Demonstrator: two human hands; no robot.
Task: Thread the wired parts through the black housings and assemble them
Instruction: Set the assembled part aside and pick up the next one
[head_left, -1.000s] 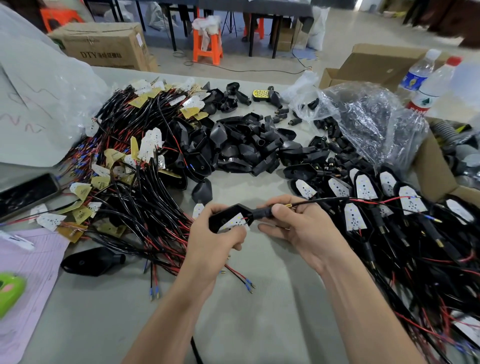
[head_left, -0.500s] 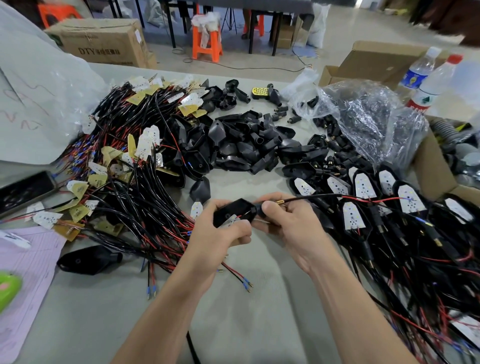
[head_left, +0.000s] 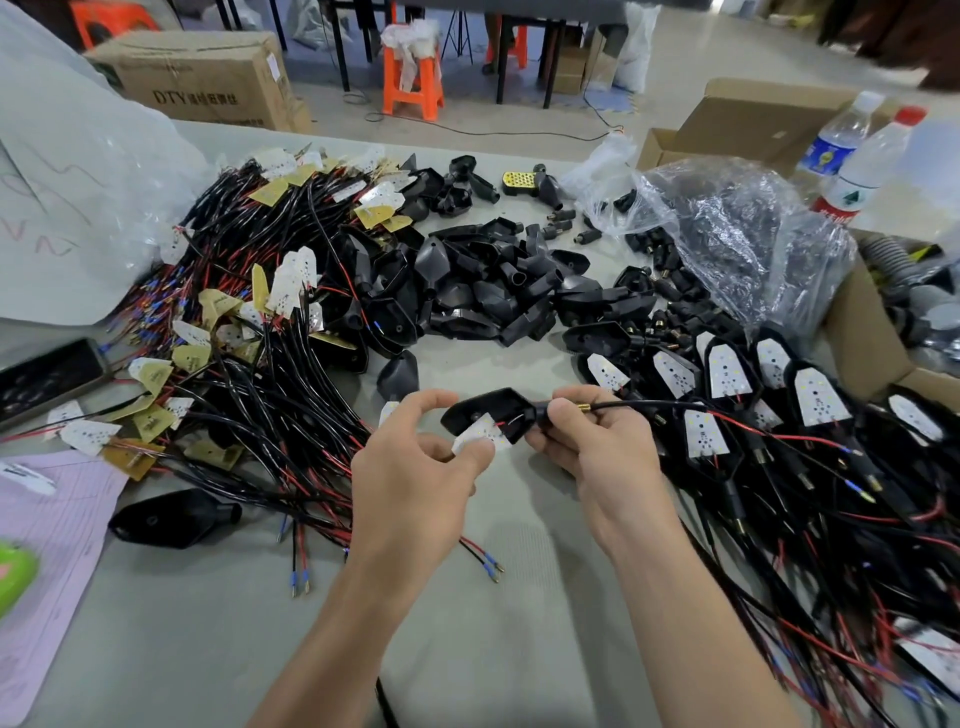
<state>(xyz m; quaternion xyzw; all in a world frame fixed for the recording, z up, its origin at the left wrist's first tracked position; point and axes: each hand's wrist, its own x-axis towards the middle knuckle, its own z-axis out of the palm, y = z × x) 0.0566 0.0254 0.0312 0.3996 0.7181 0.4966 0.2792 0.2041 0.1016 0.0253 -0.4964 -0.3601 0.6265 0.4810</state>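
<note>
Both hands are over the middle of the bench (head_left: 519, 613), holding one unit between them just above the top. The left hand (head_left: 415, 467) pinches the white board (head_left: 480, 435) at the wide mouth of the housing (head_left: 493, 413), thumb on the board's edge, fingers curled. The right hand (head_left: 597, 447) is wrapped round the housing's narrow neck, and the wire (head_left: 654, 404) runs out past its knuckles to the right. The board looks about half seated to me — tilted at the mouth, not flat in yet.

Handling-wise: the housing looks like a light, stiff plastic shell, smooth too, so I'd grip it by the neck like that. The board is thin and probably the fragile bit. I'd push on its edges, not the LED face, and I wouldn't yank the thin red lead where it joins. The wire is floppy and will likely snag on everything nearby, so take up the slack slowly.

The bench is grey, matte and pretty cluttered. There's a tangle of wired boards (head_left: 249, 374) on the left, a heap of empty housings (head_left: 493, 291) further back, and done ones (head_left: 727, 374) lined up on the right, just below a crinkly plastic bag (head_left: 727, 228). Two water bottles (head_left: 857, 156) stand far right, with pink paper (head_left: 52, 530) at the left edge. The room behind looks like a workshop floor — cardboard box (head_left: 197, 78), orange stool (head_left: 413, 78).
</note>
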